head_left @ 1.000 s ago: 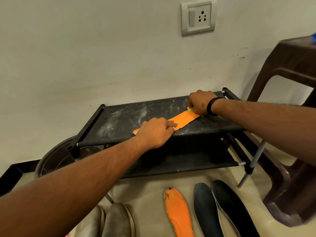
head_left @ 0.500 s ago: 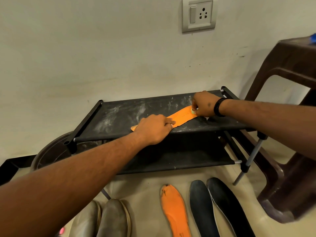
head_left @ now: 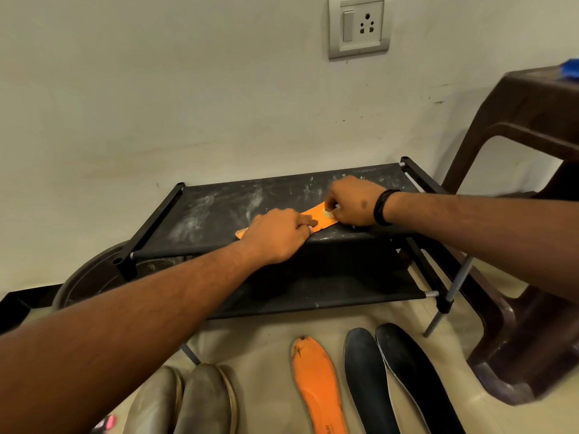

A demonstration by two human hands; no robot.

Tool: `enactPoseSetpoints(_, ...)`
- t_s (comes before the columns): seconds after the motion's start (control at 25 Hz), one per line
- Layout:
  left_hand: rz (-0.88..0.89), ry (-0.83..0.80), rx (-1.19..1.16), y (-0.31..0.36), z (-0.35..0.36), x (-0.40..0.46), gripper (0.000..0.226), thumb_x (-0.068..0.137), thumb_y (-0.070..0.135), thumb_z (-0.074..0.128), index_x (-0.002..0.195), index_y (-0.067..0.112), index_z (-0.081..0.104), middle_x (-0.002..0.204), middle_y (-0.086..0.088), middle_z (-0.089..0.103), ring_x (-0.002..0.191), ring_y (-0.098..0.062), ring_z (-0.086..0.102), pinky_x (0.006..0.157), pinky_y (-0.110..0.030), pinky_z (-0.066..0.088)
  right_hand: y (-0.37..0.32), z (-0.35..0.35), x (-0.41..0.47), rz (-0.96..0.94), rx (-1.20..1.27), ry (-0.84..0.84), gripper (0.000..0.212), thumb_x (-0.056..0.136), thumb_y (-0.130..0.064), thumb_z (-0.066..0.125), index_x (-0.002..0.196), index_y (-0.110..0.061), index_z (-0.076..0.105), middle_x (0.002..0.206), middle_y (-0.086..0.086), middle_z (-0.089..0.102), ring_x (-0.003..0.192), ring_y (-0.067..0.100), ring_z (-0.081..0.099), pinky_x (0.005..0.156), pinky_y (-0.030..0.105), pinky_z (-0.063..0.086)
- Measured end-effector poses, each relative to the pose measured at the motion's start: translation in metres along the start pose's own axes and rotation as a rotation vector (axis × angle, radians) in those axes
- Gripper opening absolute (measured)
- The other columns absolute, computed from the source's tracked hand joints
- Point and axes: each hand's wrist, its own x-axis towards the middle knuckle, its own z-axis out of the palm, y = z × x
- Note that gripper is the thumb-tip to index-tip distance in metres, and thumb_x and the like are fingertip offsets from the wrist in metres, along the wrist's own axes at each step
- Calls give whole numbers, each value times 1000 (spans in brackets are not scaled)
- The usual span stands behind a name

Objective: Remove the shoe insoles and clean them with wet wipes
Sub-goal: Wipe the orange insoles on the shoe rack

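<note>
Insole (head_left: 316, 218) looks light and floppy: your left hand (head_left: 277, 234) presses it flat while your right hand (head_left: 354, 202) pinches the wipe (head_left: 328, 213); hold its near-left end.

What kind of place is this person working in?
Probably a room in a home, by the wall: a low black shoe rack, a pair of shoes on the floor, and a wall switch and socket.

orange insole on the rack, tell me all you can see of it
The orange insole lies flat and slantwise on the black rack's dusty top shelf. It looks thin and foamy. The left hand presses its near end; the right hand pinches a pale wipe against its far end. Only the middle and a toe tip show.
</note>
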Motion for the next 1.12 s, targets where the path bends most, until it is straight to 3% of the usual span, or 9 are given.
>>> enactPoseSetpoints(0.12, 2, 5, -11, -1, 0, 1, 37, 106, 38, 40, 138, 38, 58, 150, 7, 51, 133, -24, 52, 110, -53, 40, 14, -4, 5, 118, -132, 35, 27, 85, -15, 56, 110, -14, 65, 108, 12, 66, 94, 31, 63, 84, 43, 55)
enactPoseSetpoints(0.32, 5, 15, 31, -1, 1, -1, 37, 105, 38, 39, 137, 39, 59, 133, -2, 65, 112, -24, 62, 102, -52, 46, -16, 6, -5, -88, 91, -16, 26, 88, -10, 58, 109, -8, 72, 110, 8, 71, 97, 22, 66, 88, 34, 54)
enactPoseSetpoints(0.48, 17, 18, 14, 1, 1, -2, 38, 106, 39, 40, 138, 37, 58, 147, 5, 55, 130, -25, 54, 108, -53, 43, 8, 0, 7, 79, -19, 39, 25, 85, -13, 56, 105, -12, 72, 107, 11, 71, 94, 29, 66, 87, 42, 55)
enactPoseSetpoints(0.52, 21, 24, 16, 0, 1, -2, 37, 106, 38, 40, 137, 36, 60, 143, 3, 59, 125, -25, 58, 105, -52, 45, 1, 3, 7, 55, -30, 43, 23, 84, -12, 55, 99, -10, 72, 99, 13, 72, 87, 30, 66, 84, 44, 56)
enactPoseSetpoints(0.6, 30, 73, 20, -1, 3, -5, 34, 105, 36, 41, 123, 32, 70, 115, -1, 72, 98, -21, 67, 91, -46, 53, -21, 11, 4, -78, -30, 3, 21, 84, -12, 55, 91, -8, 74, 87, 12, 72, 78, 29, 66, 77, 43, 57)
enactPoseSetpoints(0.68, 52, 134, -22, 0, 3, -7, 34, 104, 33, 43, 106, 22, 75, 91, -2, 73, 77, -17, 64, 77, -42, 53, -21, 8, 3, -86, 23, -7, 23, 86, -12, 55, 97, -11, 75, 94, 9, 73, 83, 26, 66, 78, 39, 57)
enactPoseSetpoints(0.8, 56, 158, -68, 3, 2, -8, 34, 104, 30, 45, 121, 22, 73, 118, 1, 73, 95, -20, 68, 86, -37, 54, -5, 1, 12, 60, -88, 46, 16, 84, -11, 56, 94, -14, 68, 103, 12, 69, 89, 30, 63, 79, 38, 55)
enactPoseSetpoints(0.96, 40, 114, -28, -1, 2, -6, 33, 102, 33, 45, 118, 28, 74, 111, 0, 74, 92, -21, 67, 87, -42, 55, -21, 6, 12, -58, 63, -41, 24, 89, -11, 58, 108, -7, 72, 112, 8, 70, 96, 23, 65, 83, 29, 52)
enactPoseSetpoints(1.12, 27, 116, -54, 2, 1, -5, 34, 103, 31, 46, 129, 26, 68, 132, 3, 67, 116, -21, 64, 100, -44, 51, 9, -2, 20, 163, -93, 79, 26, 86, -12, 55, 108, -10, 68, 109, 14, 67, 96, 33, 63, 75, 37, 52)
